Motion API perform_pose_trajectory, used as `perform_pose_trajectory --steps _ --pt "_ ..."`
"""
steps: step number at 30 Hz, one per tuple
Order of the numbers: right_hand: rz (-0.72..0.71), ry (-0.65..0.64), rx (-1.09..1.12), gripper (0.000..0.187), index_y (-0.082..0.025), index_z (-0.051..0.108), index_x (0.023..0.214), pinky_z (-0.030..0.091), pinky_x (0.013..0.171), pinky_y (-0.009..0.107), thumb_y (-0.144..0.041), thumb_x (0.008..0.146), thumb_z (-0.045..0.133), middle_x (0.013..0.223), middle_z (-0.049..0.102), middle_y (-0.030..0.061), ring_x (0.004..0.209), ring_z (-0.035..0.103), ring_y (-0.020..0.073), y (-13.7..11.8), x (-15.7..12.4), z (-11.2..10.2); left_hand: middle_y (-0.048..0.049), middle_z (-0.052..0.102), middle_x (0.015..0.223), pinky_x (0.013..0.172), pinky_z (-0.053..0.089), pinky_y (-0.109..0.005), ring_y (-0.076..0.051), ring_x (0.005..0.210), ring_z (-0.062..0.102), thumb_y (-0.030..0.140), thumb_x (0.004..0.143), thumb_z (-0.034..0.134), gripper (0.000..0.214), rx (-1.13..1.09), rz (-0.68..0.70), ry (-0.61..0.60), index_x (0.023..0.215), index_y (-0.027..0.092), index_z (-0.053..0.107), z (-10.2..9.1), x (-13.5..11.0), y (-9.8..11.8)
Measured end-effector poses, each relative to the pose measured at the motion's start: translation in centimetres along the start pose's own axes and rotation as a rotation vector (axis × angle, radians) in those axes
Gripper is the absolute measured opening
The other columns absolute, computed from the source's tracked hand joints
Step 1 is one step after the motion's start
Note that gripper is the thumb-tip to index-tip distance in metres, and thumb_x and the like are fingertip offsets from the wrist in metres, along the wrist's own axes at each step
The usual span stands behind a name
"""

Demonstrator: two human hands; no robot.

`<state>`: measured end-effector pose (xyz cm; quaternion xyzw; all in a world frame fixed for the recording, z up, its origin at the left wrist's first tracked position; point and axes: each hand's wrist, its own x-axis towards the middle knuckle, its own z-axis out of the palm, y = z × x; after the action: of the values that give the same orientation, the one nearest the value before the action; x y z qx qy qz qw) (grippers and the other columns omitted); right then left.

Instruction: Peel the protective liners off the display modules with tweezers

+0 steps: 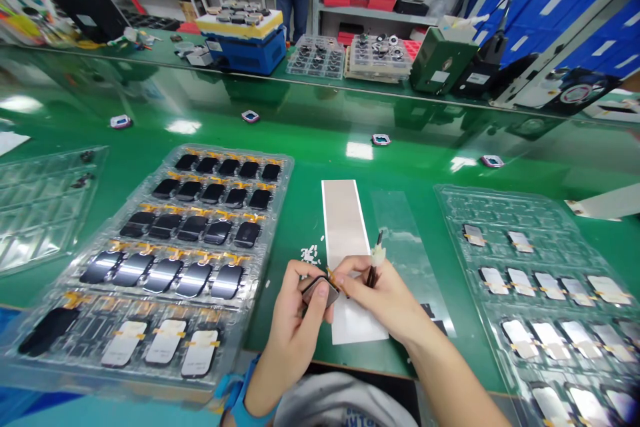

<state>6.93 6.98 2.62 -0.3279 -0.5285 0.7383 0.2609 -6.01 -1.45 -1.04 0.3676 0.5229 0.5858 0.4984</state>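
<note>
The left hand (pixel 295 310) pinches a small dark display panel (pixel 319 292) with an orange flex tab, and the right hand (pixel 377 290) touches its edge while holding a slim dark tool (pixel 373 273) with a white tip. Beneath them, a pale film strip (pixel 345 233) lies on the green desk (pixel 320 147) — between a clear plastic tray (pixel 283 173) of black panels and another clear plastic tray (pixel 500 213) of panels with pale backs.

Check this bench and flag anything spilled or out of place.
Small white scraps lie loose on the green bench top, just left of the pale strip. They look spilled, unlike the dark panels, which sit in neat rows in the clear tray.
</note>
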Motion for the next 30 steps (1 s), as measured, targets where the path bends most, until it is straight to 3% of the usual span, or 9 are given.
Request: perform_pose_trajectory --steps 3,8,12,16,19,30 --pt "0.023 -0.046 0.067 0.036 -0.02 0.064 0.073 0.054 0.06 0.029 -0.054 0.081 0.074 0.057 0.066 -0.0018 0.054 0.062 0.0139 -0.14 -0.08 0.02 0.0062 0.052 0.061 0.048 0.036 -0.02 -0.01 0.052 0.048 0.044 0.101 0.053 0.021 0.034 0.032 -0.004 0.099 0.023 0.048 -0.07 0.1 -0.01" --pt "0.0 0.009 0.043 0.036 -0.019 0.066 0.07 0.052 0.056 0.027 -0.053 0.078 0.077 0.055 0.064 -0.0027 0.049 0.055 0.0108 0.26 -0.15 -0.15 0.0052 0.052 0.067 0.052 0.038 -0.021 -0.01 0.056 0.047 0.043 0.102 0.052 0.021 0.049 0.049 -0.027 0.099 0.023 0.048 -0.11 0.06 -0.03" --pt "-0.01 0.066 -0.122 0.036 -0.017 0.07 0.073 0.031 0.039 0.022 -0.052 0.082 0.073 0.048 0.057 -0.003 0.04 0.037 0.0077 0.48 -0.33 -0.19 0.0051 0.049 0.071 0.056 0.038 -0.022 -0.012 0.062 0.047 0.044 0.104 0.046 0.02 0.04 -0.001 -0.073 0.101 0.024 0.045 -0.27 -0.18 -0.09" --pt "-0.074 0.159 -0.264 0.032 -0.017 0.068 0.069 0.016 0.04 0.023 -0.045 0.084 0.071 0.042 0.034 -0.0106 0.042 0.021 0.0065 0.45 -0.5 -0.02 0.0036 0.051 0.075 0.06 0.039 -0.024 -0.013 0.068 0.049 0.046 0.105 0.044 0.021 0.039 -0.049 -0.096 0.106 0.025 0.045 -0.41 -0.36 -0.09" --pt "-0.121 0.196 -0.299 0.025 -0.017 0.068 0.07 0.016 0.043 0.024 -0.038 0.083 0.07 0.046 0.026 -0.0119 0.044 0.022 0.007 0.48 -0.56 0.11 0.0043 0.05 0.075 0.062 0.04 -0.024 -0.013 0.068 0.047 0.045 0.104 0.046 0.02 0.029 -0.055 -0.097 0.106 0.025 0.043 -0.35 -0.31 -0.2" --pt "-0.094 0.188 -0.284 0.023 -0.019 0.065 0.069 0.018 0.045 0.025 -0.036 0.084 0.068 0.046 0.027 -0.0118 0.044 0.022 0.008 0.49 -0.67 0.16 0.0056 0.048 0.072 0.06 0.039 -0.022 -0.011 0.065 0.045 0.046 0.105 0.043 0.022 0.014 -0.041 -0.11 0.105 0.024 0.042 -0.05 -0.17 0.01"
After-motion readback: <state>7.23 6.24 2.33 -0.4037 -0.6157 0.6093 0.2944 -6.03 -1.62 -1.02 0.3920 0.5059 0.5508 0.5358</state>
